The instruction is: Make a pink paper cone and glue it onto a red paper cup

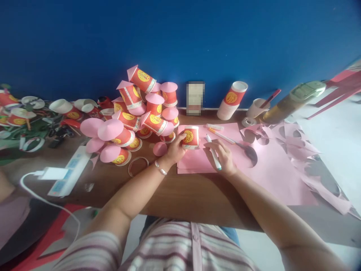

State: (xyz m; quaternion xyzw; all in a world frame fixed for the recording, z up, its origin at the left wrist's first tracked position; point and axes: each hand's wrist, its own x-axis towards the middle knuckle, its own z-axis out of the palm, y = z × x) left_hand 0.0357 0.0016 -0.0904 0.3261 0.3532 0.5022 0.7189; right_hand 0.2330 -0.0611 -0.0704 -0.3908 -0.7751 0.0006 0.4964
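Note:
My left hand (176,149) is closed around a red paper cup (193,138) with a yellow emblem and a white rim. It holds the cup just above a stack of pink paper (194,163). In my right hand (225,158) is a white marker (213,153) with a green end, slanted beside the cup and apart from it. An orange and white pen (221,135) and a pair of dark-handled scissors (248,151) lie on the pink sheets. Left of the cup is a pile of red cups with pink paper cones (110,130).
A white power strip (70,171) with a plugged-in charger lies at left. Stacked cups (232,99), a tape roll (249,121) and a cup holding a red pen (257,108) stand behind. Cut pink scraps (293,139) spread rightward. Another person's arm (5,186) shows at far left.

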